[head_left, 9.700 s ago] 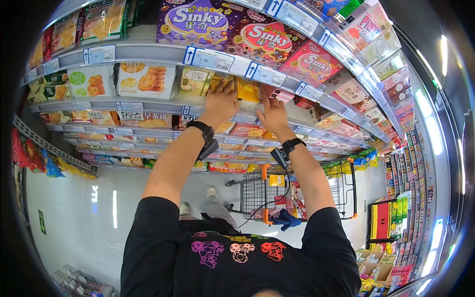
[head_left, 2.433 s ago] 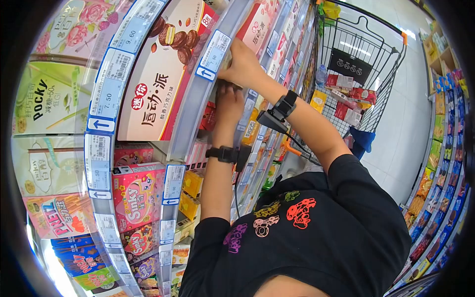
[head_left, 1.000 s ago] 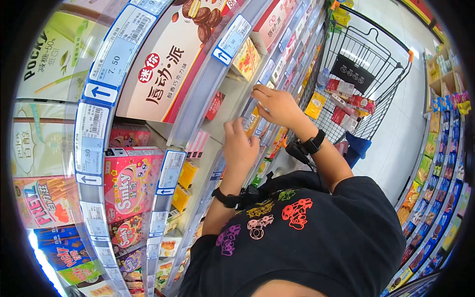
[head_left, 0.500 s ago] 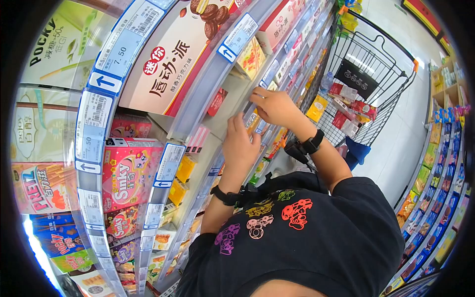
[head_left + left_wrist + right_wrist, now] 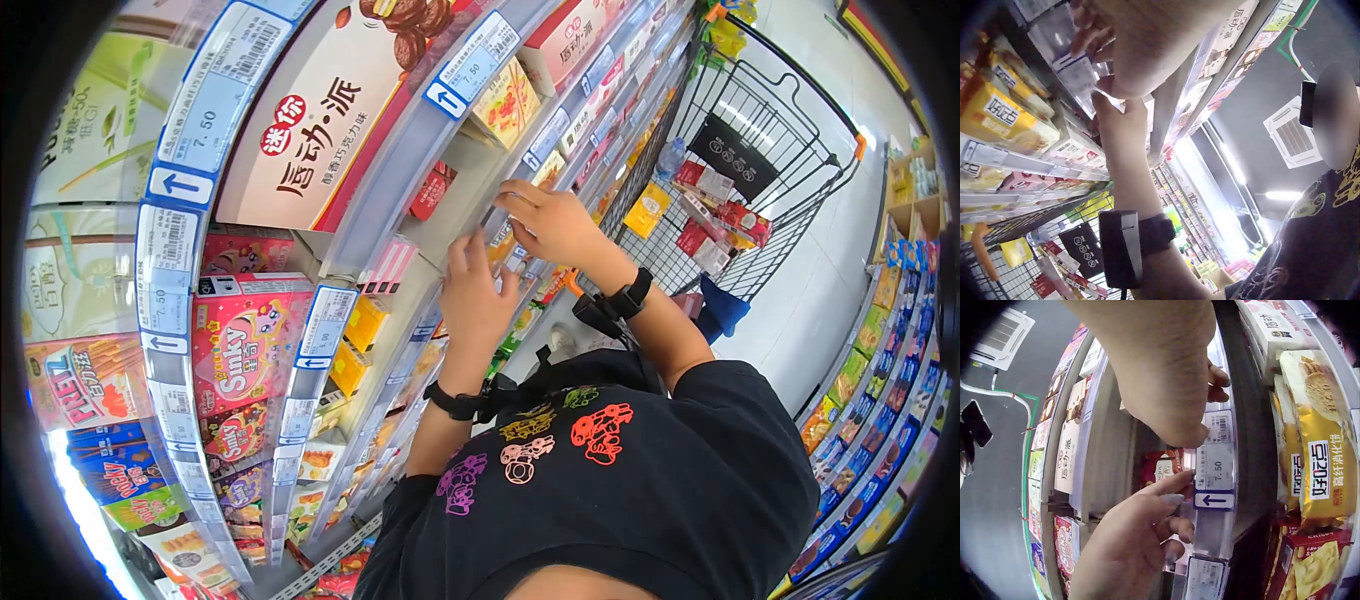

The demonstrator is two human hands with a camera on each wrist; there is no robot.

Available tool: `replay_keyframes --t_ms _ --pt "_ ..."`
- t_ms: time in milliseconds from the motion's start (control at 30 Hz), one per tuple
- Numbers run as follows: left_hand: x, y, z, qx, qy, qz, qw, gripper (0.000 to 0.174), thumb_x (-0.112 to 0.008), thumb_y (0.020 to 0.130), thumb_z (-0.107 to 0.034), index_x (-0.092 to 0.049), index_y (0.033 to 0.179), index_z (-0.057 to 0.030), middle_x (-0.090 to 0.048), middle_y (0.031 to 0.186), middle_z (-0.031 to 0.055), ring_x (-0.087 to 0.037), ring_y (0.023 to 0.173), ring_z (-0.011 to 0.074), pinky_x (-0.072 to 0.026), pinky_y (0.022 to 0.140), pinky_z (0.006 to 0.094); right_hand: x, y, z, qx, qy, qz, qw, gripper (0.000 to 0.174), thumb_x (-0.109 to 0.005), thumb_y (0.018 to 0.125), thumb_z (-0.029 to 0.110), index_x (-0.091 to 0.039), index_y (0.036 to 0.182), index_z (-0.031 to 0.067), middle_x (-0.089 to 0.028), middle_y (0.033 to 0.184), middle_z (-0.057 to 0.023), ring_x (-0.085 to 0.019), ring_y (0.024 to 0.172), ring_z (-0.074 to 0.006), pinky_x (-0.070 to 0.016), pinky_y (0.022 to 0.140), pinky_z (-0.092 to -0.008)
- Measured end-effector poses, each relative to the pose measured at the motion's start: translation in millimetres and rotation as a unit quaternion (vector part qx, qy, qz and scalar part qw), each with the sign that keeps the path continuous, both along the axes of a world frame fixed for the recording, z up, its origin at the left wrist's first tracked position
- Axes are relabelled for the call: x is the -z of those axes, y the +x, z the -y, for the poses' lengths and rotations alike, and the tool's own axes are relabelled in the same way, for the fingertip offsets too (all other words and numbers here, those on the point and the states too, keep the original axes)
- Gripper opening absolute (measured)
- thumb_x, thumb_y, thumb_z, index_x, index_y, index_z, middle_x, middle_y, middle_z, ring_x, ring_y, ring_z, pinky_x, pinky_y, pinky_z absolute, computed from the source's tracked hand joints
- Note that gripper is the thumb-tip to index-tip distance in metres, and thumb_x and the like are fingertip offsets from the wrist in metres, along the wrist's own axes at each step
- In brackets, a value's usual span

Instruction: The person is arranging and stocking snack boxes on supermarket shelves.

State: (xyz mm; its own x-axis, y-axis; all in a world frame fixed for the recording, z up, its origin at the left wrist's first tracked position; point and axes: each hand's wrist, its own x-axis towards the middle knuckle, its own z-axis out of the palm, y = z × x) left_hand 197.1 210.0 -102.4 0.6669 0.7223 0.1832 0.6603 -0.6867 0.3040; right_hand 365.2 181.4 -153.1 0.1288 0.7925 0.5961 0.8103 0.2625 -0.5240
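Both hands are at the front edge of a snack shelf. In the right wrist view, a white price label (image 5: pixel 1216 465) reading 7.50 with a blue arrow sits in the clear edge strip. My right hand (image 5: pixel 560 228) holds the strip at the label, thumb on one side and fingertips round the other. My left hand (image 5: pixel 480 300) has its index finger stretched out to the label's edge, the other fingers loosely bent. Behind the strip, a red box (image 5: pixel 1161 465) lies on the shelf; the head view shows this red box (image 5: pixel 432 190) just beyond my hands.
Above is a shelf with a large chocolate-pie box (image 5: pixel 310 140). A pink Sinky box (image 5: pixel 250 345) and yellow boxes (image 5: pixel 350 368) stand to the left. Yellow biscuit packs (image 5: pixel 1322 456) fill the shelf below. A wire shopping cart (image 5: pixel 790 205) with several boxes stands right.
Earlier my hands were among yellow boxes, then reached inside this shelf near the red box. They have since drawn back to the edge strip, staying nearly still over the last second.
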Motion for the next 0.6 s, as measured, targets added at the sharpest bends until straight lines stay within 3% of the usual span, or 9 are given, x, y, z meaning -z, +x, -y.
replay_keyframes --t_ms 167,267,367,467,600 --pt "7 2 16 -0.032 -0.028 0.051 0.998 0.068 -0.063 0.074 -0.01 -0.035 0.135 -0.0007 -0.033 0.131 0.0204 -0.055 0.101 0.0355 -0.0473 0.082 0.0416 10 -2 0 -0.006 0.015 -0.035 0.999 0.042 -0.061 0.07 0.001 -0.055 0.11 0.0092 -0.055 0.115 -0.007 -0.062 0.069 -0.0228 -0.0501 0.052 -0.0324" --pt "9 -8 29 -0.028 -0.01 0.062 0.998 0.075 -0.063 0.073 -0.007 -0.029 0.139 -0.0012 -0.024 0.136 0.0249 -0.051 0.104 0.0366 -0.0453 0.085 0.043 14 -9 2 0.001 0.067 -0.048 0.997 0.037 -0.06 0.069 0.001 -0.055 0.106 0.0068 -0.055 0.115 -0.0085 -0.063 0.07 -0.0262 -0.0506 0.051 -0.034" --pt "19 -35 46 -0.041 0.026 0.061 0.997 0.074 -0.063 0.073 -0.006 -0.03 0.138 -0.0011 -0.021 0.138 0.0264 -0.048 0.109 0.0379 -0.0441 0.088 0.0441 10 -25 19 0.005 0.036 -0.073 0.997 0.039 -0.061 0.069 0.003 -0.054 0.107 0.0072 -0.054 0.115 -0.0095 -0.063 0.072 -0.0266 -0.0508 0.052 -0.0348" --pt "13 -61 71 -0.081 -0.04 0.083 0.992 0.074 -0.063 0.073 -0.006 -0.029 0.138 -0.0009 -0.021 0.139 0.0255 -0.044 0.115 0.0395 -0.0438 0.09 0.0429 13 -45 39 -0.03 0.008 -0.04 0.999 0.046 -0.063 0.07 0.005 -0.053 0.115 0.0101 -0.054 0.118 -0.0094 -0.063 0.073 -0.0264 -0.0517 0.055 -0.0347" --pt "11 -104 111 -0.048 -0.008 0.06 0.997 0.07 -0.063 0.075 -0.01 -0.031 0.137 -0.0023 -0.032 0.136 0.0237 -0.046 0.115 0.0402 -0.0431 0.093 0.0441 13 -81 78 -0.082 -0.054 0.019 0.995 0.037 -0.063 0.071 0.012 -0.055 0.106 0.0061 -0.056 0.107 -0.0121 -0.063 0.075 -0.0303 -0.0515 0.059 -0.0398"
